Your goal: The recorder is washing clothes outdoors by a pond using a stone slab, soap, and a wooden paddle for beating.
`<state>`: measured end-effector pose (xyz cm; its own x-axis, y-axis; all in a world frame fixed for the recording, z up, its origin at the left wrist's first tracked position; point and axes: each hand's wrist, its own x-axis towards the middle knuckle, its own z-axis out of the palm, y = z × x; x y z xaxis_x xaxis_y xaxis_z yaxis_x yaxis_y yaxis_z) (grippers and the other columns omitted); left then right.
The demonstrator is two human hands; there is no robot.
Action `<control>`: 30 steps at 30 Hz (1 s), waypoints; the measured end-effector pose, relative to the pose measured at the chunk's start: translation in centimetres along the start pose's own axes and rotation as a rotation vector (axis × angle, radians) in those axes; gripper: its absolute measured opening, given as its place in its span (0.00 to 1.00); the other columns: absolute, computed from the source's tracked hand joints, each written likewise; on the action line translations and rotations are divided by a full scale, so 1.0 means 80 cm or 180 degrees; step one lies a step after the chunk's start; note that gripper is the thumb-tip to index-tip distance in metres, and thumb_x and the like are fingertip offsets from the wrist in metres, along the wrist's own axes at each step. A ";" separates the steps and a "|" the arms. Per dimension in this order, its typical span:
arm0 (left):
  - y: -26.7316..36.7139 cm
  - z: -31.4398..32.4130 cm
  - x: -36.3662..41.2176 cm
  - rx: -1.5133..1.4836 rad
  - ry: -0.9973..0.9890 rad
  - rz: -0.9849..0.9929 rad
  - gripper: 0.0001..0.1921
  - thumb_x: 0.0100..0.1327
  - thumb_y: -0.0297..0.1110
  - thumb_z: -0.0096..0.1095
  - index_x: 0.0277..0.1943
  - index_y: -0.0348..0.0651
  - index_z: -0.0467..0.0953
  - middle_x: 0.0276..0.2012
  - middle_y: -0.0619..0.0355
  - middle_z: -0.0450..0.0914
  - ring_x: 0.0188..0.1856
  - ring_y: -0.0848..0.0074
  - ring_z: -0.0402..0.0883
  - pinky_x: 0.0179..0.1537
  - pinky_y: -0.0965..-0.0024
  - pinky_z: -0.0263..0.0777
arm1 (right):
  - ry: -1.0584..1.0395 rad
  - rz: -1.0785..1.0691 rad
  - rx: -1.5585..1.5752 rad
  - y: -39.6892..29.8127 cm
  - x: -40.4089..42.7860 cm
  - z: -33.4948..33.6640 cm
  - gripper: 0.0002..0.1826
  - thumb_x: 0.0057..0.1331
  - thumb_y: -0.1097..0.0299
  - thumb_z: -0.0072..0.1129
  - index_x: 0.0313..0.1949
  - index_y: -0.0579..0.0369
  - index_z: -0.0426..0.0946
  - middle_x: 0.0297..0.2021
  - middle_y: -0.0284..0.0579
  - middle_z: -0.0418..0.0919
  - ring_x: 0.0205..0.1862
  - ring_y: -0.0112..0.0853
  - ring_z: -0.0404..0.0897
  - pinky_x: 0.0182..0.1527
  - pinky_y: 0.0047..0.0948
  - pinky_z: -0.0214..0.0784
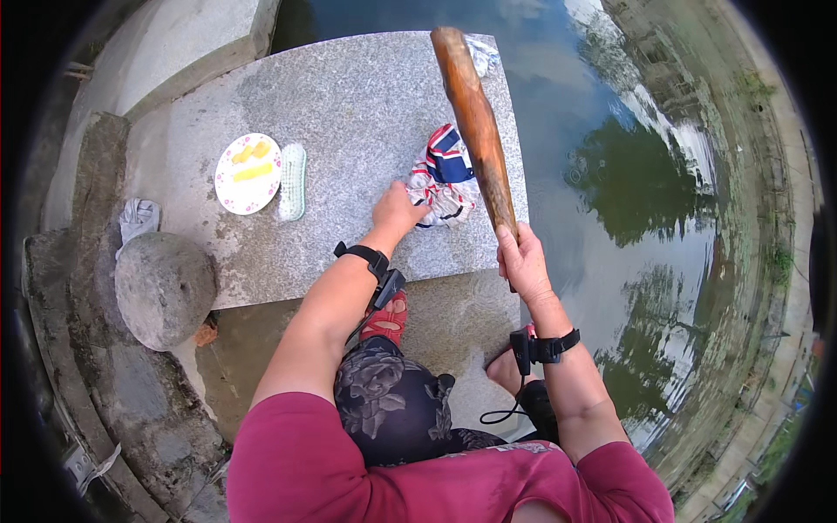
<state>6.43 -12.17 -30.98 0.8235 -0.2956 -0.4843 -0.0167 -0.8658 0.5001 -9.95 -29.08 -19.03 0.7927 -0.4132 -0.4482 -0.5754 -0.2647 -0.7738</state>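
Observation:
My right hand (525,263) grips the narrow lower end of a stout wooden club (480,127), its thicker end raised toward the far edge of the stone slab. Part of a wet, bunched cloth (446,186) with white, navy and red stripes shows just left of the club. My left hand (397,210) is at the cloth's left edge, thumb against the fabric and some fingertips hidden. To the left on the slab are a scrubbing brush (292,182) with a pale green back and a flower-rimmed plate (227,186) holding yellow pieces, perhaps soap.
The granite slab (353,111) ends at water (556,170) on the right and far sides. A rounded boulder (163,291) and a grey rag (139,217) sit at left. White cloth (482,55) lies behind the club's tip. My feet stand on lower concrete (444,320).

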 end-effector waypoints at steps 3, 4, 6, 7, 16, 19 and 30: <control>0.001 0.002 0.014 0.0045 -0.0228 0.0049 0.29 0.44 0.49 0.70 0.45 0.35 0.76 0.42 0.41 0.81 0.46 0.53 0.81 0.48 0.58 0.73 | 0.0200 -0.1404 0.1253 -0.146 -0.023 -0.050 0.21 0.73 0.48 0.43 0.45 0.56 0.67 0.20 0.34 0.69 0.17 0.19 0.66 0.18 0.18 0.57; -0.011 0.001 0.017 -0.0276 -0.0245 0.0128 0.28 0.44 0.48 0.69 0.45 0.35 0.76 0.42 0.41 0.81 0.44 0.53 0.81 0.47 0.59 0.74 | 0.0440 -0.1937 0.1551 -0.185 -0.027 -0.063 0.23 0.72 0.47 0.44 0.48 0.58 0.66 0.20 0.34 0.69 0.17 0.18 0.66 0.19 0.17 0.58; -0.025 -0.006 0.016 -0.0971 -0.0257 0.0295 0.27 0.43 0.45 0.68 0.45 0.36 0.77 0.40 0.43 0.82 0.44 0.55 0.82 0.44 0.60 0.74 | 0.0618 -0.2756 0.2192 -0.253 -0.029 -0.094 0.40 0.61 0.29 0.46 0.48 0.60 0.67 0.25 0.41 0.73 0.18 0.24 0.69 0.19 0.20 0.61; -0.019 -0.003 0.019 -0.0991 -0.0272 0.0324 0.27 0.43 0.45 0.68 0.45 0.36 0.77 0.40 0.43 0.82 0.44 0.55 0.82 0.44 0.60 0.74 | 0.0699 -0.3184 0.2281 -0.278 -0.033 -0.116 0.40 0.60 0.28 0.48 0.48 0.58 0.67 0.26 0.41 0.73 0.20 0.25 0.70 0.21 0.22 0.62; -0.039 0.016 0.035 -0.3159 -0.0206 -0.0204 0.25 0.55 0.27 0.67 0.55 0.36 0.67 0.41 0.51 0.78 0.38 0.70 0.81 0.31 0.66 0.77 | 0.0138 0.0119 -0.1422 0.125 0.018 0.054 0.25 0.63 0.48 0.57 0.40 0.61 0.68 0.29 0.63 0.78 0.34 0.60 0.77 0.40 0.46 0.71; -0.044 0.023 0.031 -0.3463 -0.0159 -0.0122 0.24 0.56 0.25 0.65 0.55 0.35 0.67 0.41 0.52 0.79 0.37 0.71 0.82 0.32 0.66 0.79 | -0.0073 0.0574 -0.0322 0.068 0.011 0.039 0.22 0.67 0.49 0.53 0.35 0.60 0.68 0.20 0.47 0.75 0.19 0.33 0.76 0.24 0.33 0.69; -0.010 -0.036 0.007 -0.4105 -0.0585 -0.0405 0.19 0.51 0.22 0.59 0.49 0.32 0.75 0.38 0.54 0.82 0.36 0.71 0.83 0.38 0.71 0.75 | 0.1082 -0.3576 0.2087 -0.301 -0.026 -0.097 0.38 0.60 0.29 0.49 0.47 0.55 0.63 0.26 0.41 0.72 0.22 0.27 0.71 0.24 0.23 0.65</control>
<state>8.50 -10.49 -29.59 0.6883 -0.3801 -0.6178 0.6912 0.0853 0.7176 0.71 -28.61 4.04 0.6246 -0.4687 0.6247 0.6264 -0.1770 -0.7591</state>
